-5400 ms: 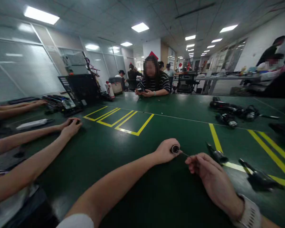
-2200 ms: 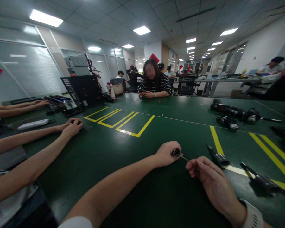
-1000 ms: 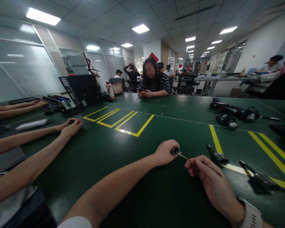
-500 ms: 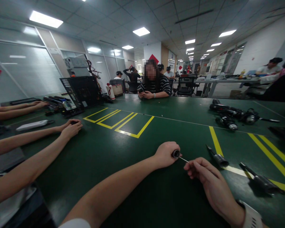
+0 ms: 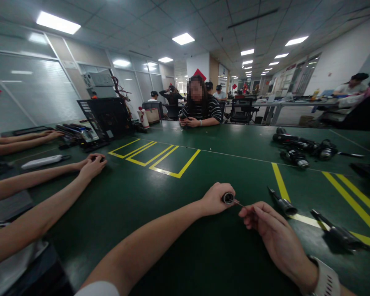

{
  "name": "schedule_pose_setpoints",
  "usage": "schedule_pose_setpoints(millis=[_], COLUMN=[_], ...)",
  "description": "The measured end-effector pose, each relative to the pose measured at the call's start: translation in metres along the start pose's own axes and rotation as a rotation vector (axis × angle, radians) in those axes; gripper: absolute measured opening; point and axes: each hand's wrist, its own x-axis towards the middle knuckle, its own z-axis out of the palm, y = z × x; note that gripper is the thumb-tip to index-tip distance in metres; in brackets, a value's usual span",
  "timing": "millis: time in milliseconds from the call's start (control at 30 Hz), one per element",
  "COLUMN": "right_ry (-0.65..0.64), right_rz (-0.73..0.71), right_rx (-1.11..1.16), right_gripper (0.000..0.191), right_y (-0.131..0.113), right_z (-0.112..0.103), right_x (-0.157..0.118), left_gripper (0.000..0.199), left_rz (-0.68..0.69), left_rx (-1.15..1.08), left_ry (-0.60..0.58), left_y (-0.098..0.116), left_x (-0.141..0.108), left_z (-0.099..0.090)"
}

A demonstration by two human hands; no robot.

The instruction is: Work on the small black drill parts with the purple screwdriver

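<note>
My left hand (image 5: 216, 200) is wrapped round a dark cylindrical part (image 5: 227, 198), its round open end facing me. Between finger and thumb, my right hand (image 5: 259, 218) pinches a thin metal rod (image 5: 239, 204), whose far end reaches the opening of the cylinder; how deep it goes is too small to tell. Right of my hands, a dark tapered metal part (image 5: 284, 204) lies by the yellow tape. Farther right rests a larger similar part (image 5: 342, 235) on the green table (image 5: 185, 246).
Black tools (image 5: 305, 149) lie at the back right. Yellow tape outlines (image 5: 165, 170) mark the table. At left are another person's hands (image 5: 94, 165), a white power strip (image 5: 43, 162) and a black computer case (image 5: 107, 117). A person in stripes (image 5: 208, 109) sits opposite.
The thin rod has shifted up and left, with its tip now at the opening of the cylinder instead of beside its rim. My right hand has moved slightly up.
</note>
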Motion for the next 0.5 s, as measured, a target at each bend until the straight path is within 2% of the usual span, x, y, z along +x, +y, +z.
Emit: schedule_pose_setpoints(millis=[200,500], right_ry=[0.024,-0.016], right_rz=[-0.012,0.014], right_rx=[-0.072,-0.029], right_gripper=[0.021,0.021], right_y=[-0.0006,-0.0025], right_z=[0.0032,0.0029], right_x=[-0.0026,-0.002], left_gripper=[0.015,0.021], left_rz=[-0.019,-0.038], left_rx=[0.071,-0.087], left_ry=[-0.009,0.047], left_y=[0.005,0.0033], left_x=[-0.0002,0.001], left_z=[-0.0016,-0.0023])
